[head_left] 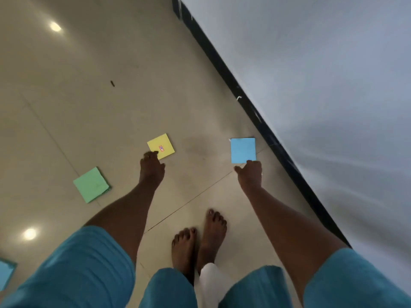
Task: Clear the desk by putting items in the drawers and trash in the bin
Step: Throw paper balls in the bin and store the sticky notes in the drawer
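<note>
A yellow pad (161, 145) of sticky notes lies flat on the tiled floor (89, 107), a small red-edged label on its top sheet. The left hand (152, 167) reaches down to it, its fingers (150, 154) bent onto the near corner; I cannot tell whether they have clamped it. To the right of the yellow pad, well apart, is a blue pad (242, 150). The right hand (249, 173) has its fingers curled over this pad's near edge, with the thumb stuck out sideways. A green pad (91, 184) lies on the floor to the left of the yellow pad and nearer the person. Two bare feet (198, 236) stand nearer still. Beyond the blue pad runs a black skirting (244, 94) below a pale wall (311, 85).
</note>
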A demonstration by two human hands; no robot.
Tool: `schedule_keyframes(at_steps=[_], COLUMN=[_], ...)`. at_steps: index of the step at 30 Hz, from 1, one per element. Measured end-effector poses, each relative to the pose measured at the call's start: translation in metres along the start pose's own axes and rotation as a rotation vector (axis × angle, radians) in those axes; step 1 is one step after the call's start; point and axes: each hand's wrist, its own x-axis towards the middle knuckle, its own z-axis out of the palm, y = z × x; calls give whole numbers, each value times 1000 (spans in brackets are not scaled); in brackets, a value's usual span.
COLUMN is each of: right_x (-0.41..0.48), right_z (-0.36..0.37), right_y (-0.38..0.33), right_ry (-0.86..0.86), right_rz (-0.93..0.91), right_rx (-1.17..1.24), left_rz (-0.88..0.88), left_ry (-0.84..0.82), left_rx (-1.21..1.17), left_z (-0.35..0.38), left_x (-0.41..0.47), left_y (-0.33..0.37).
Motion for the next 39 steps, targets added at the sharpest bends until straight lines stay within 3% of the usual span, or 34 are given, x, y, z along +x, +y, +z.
schedule_keyframes(at_steps=[6,10,13,18,21,25,31,39], right_x=[81,103,113,122,112,70,-37,-207], right_z=[38,49,51,54,55,41,-18,-129], right_y=[-7,-4,-2,11,17,18,35,60], right_ry=[122,134,113,-10,-51,55,81,221], right_rz=[164,318,376,335,279,285,330,407], right_rx=[29,139,148,145,259,425,825,1168], left_rz=[-2,22,-27,-146,-130,-135,-201,-191], left_ry=[84,26,75,89,100,116,26,-116], left_rx=[105,139,155,104,-86,-240,-515,-603], left_z=[23,34,37,37,39,35,17,-38], left_x=[71,85,85,87,80,38,-70,-239], left_y=[-18,-24,-18,-13,-13,2,57,127])
